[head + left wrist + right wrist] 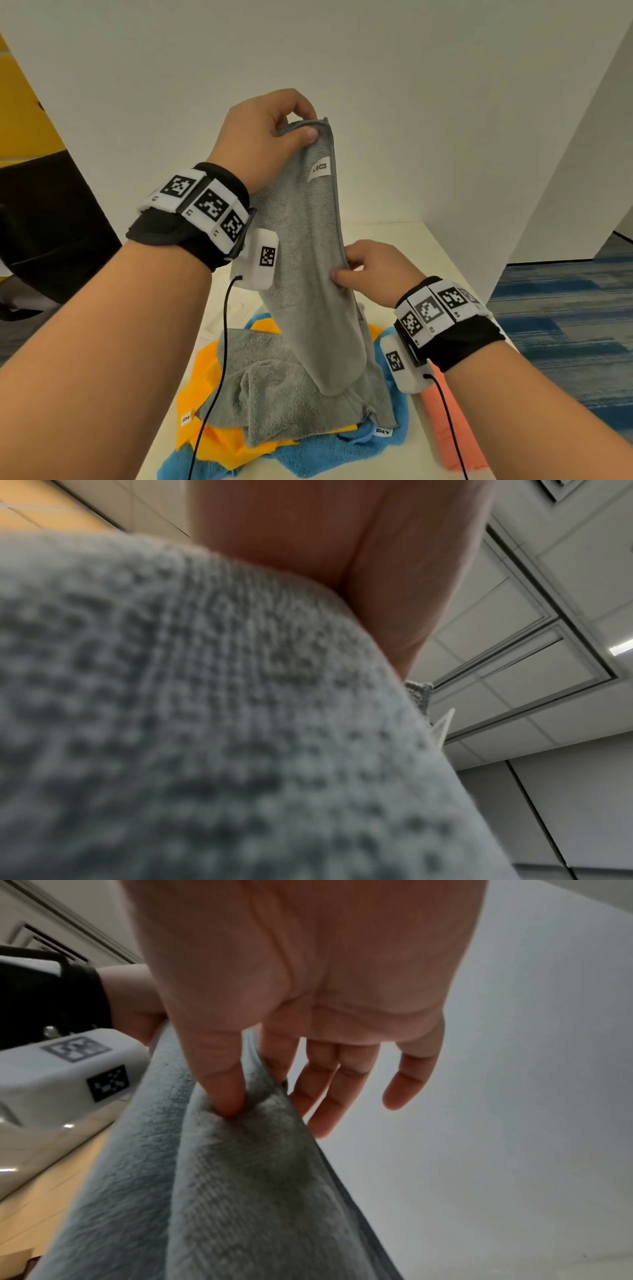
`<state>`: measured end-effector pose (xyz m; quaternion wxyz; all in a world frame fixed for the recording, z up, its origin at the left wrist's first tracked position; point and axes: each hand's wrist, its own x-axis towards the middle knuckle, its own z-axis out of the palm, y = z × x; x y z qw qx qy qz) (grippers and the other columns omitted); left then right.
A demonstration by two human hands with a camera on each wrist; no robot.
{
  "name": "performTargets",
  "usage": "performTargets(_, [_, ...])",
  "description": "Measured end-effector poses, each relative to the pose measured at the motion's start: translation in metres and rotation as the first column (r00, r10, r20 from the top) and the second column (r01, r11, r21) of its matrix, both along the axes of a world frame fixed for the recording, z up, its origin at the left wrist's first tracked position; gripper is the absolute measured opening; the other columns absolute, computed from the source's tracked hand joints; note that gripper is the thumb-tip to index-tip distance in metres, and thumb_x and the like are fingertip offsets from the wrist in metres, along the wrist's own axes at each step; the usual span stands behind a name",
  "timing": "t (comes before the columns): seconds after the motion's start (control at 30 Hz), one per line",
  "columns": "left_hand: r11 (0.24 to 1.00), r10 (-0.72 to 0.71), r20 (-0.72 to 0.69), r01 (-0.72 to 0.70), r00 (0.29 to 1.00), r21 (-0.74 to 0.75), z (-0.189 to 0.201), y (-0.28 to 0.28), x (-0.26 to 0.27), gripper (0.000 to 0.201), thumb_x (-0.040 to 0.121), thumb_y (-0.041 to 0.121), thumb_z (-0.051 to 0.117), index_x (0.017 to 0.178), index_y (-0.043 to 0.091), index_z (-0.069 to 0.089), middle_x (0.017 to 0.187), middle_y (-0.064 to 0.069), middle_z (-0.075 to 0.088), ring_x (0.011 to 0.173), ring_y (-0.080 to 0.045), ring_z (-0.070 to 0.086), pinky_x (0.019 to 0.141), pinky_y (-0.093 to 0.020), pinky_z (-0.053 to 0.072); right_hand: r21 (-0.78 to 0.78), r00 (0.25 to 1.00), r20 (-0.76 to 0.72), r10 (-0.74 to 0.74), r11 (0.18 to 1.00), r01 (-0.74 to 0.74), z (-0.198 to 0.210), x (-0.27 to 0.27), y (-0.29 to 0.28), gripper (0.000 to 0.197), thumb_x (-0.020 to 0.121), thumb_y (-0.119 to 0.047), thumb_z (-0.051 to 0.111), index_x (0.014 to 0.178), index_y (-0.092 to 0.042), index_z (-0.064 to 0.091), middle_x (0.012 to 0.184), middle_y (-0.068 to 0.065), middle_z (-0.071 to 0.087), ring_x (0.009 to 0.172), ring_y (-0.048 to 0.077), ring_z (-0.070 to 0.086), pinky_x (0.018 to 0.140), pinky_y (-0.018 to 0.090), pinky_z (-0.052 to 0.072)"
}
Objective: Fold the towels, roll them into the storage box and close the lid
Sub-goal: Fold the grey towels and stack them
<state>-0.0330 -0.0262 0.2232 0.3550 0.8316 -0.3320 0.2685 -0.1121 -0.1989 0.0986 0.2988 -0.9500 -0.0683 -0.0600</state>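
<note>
Grey towel (308, 260) hangs above the pile (239, 442) on the table (414, 246). Left hand (263, 137) pinches its top corner; right hand (373, 270) pinches its right edge midway, other fingers loose.

hands: 2, left hand (270, 137) up high, right hand (370, 270) lower
grey towels: 1 for sure, grey towel (308, 260) hanging from both hands; grey heap (274, 394) under it may be the same piece or a second, can't tell
orange towels: 1, orange towel (212, 442) in the pile
blue towels: 1 visible, blue towel (329, 455) at the bottom; maybe more, edges are hidden
pink towels: 1, pink towel (455, 435), apart at the right
wristbands: 2, left wristband (202, 212), right wristband (442, 315)
surface: 1, surface (411, 246), light coloured
</note>
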Motion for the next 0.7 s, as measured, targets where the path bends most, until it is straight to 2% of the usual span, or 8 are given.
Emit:
performTargets(0.1, [0.999, 0.026, 0.004, -0.026, 1.0, -0.03, 0.0, 0.005, 0.005, 0.005, 0.088, 0.028, 0.063, 0.093, 0.028, 0.062, 0.064, 0.014, 0.044, 0.057, 0.004, 0.042, 0.055, -0.007, 0.031, -0.018, 0.995, -0.092, 0.025, 0.999, -0.027, -0.01, 0.003, -0.004, 0.035, 0.088, -0.037, 0.062, 0.09, -0.003, 0.069, 0.094, 0.015, 0.066, 0.091, 0.027, 0.061, 0.083, 0.039, 0.047])
performTargets(0.17, [0.998, 0.043, 0.003, -0.042, 0.999, -0.047, -0.001, 0.008, 0.008, 0.006, 0.088, 0.027, 0.063, 0.094, 0.028, 0.062, 0.065, 0.014, 0.044, 0.057, 0.004, 0.042, 0.055, -0.007, 0.032, -0.045, 0.987, -0.158, 0.018, 0.999, -0.026, -0.018, 0.005, -0.009, 0.037, 0.088, -0.039, 0.062, 0.082, -0.003, 0.065, 0.084, 0.012, 0.064, 0.081, 0.025, 0.059, 0.073, 0.035, 0.045])
performTargets(0.23, [0.997, 0.058, 0.004, -0.057, 0.998, -0.06, -0.002, 0.012, 0.011, 0.006, 0.088, 0.027, 0.063, 0.094, 0.029, 0.062, 0.066, 0.014, 0.044, 0.057, 0.004, 0.042, 0.055, -0.006, 0.032, -0.074, 0.98, -0.196, -0.011, 0.997, -0.003, -0.024, 0.007, -0.014, 0.039, 0.087, -0.041, 0.063, 0.068, -0.008, 0.055, 0.07, 0.007, 0.052, 0.068, 0.02, 0.05, 0.062, 0.031, 0.036])
performTargets(0.37, [0.989, 0.089, -0.004, -0.089, 0.996, -0.116, -0.008, 0.02, 0.02, 0.008, 0.088, 0.026, 0.063, 0.096, 0.026, 0.064, 0.066, 0.013, 0.043, 0.058, 0.002, 0.041, 0.055, -0.006, 0.032, -0.176, 0.967, -0.248, -0.057, 0.984, 0.013, -0.034, 0.007, -0.022, 0.054, 0.088, -0.046, 0.061, 0.055, -0.014, 0.032, 0.056, 0.001, 0.03, 0.053, 0.013, 0.029, 0.052, 0.027, 0.021])
performTargets(0.47, [0.983, 0.127, -0.01, -0.127, 0.992, -0.134, -0.015, 0.025, 0.026, 0.009, 0.088, 0.026, 0.063, 0.097, 0.025, 0.064, 0.066, 0.013, 0.043, 0.059, 0.001, 0.041, 0.055, -0.007, 0.031, -0.212, 0.953, -0.285, -0.104, 0.976, 0.043, -0.044, 0.007, -0.029, 0.057, 0.089, -0.047, 0.06, 0.053, -0.015, 0.028, 0.054, 0.0, 0.027, 0.05, 0.013, 0.025, 0.05, 0.026, 0.018])
performTargets(0.57, [0.975, 0.166, -0.025, -0.168, 0.986, -0.147, -0.023, 0.029, 0.031, 0.01, 0.088, 0.026, 0.062, 0.098, 0.024, 0.064, 0.066, 0.013, 0.043, 0.059, 0.001, 0.041, 0.053, -0.006, 0.03, -0.183, 0.939, -0.295, -0.178, 0.975, 0.127, -0.05, 0.006, -0.038, 0.057, 0.088, -0.044, 0.061, 0.052, -0.016, 0.026, 0.052, -0.002, 0.025, 0.047, 0.012, 0.023, 0.049, 0.025, 0.018])
performTargets(0.7, [0.954, 0.222, -0.066, -0.231, 0.973, -0.192, -0.035, 0.036, 0.038, 0.013, 0.09, 0.026, 0.061, 0.101, 0.02, 0.065, 0.065, 0.013, 0.041, 0.058, 0.0, 0.039, 0.053, -0.009, 0.03, -0.233, 0.911, -0.318, -0.263, 0.953, 0.194, -0.054, 0.004, -0.051, 0.056, 0.09, -0.044, 0.059, 0.053, -0.015, 0.028, 0.053, -0.002, 0.027, 0.049, 0.012, 0.025, 0.049, 0.025, 0.019])
